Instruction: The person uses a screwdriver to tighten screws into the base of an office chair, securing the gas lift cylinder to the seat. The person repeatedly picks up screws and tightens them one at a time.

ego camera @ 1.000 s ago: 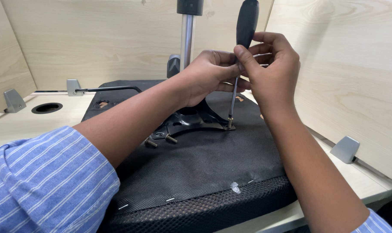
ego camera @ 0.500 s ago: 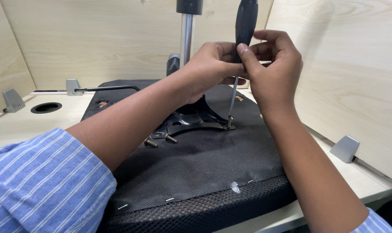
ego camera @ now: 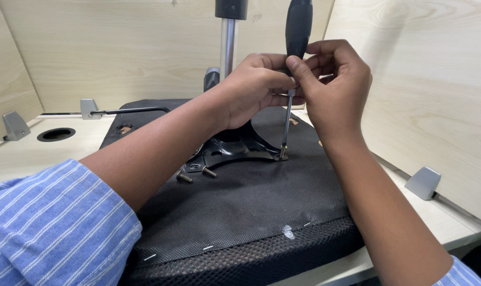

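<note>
Both hands clasp one screwdriver (ego camera: 296,37): left hand (ego camera: 253,90) and right hand (ego camera: 333,79) pinched on its shaft. Tip seated on a screw (ego camera: 283,156) in the black mounting plate (ego camera: 235,151) atop the upturned chair seat (ego camera: 251,212). Two loose screws (ego camera: 195,175) lie beside the plate, not yet fitted.

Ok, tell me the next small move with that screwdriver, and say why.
Probably keep turning the screwdriver upright: its tip sits on a screw at the edge of the black metal plate, with the left hand and right hand pinching the shaft. Two loose screws lie beside the plate on the upturned seat.
</note>
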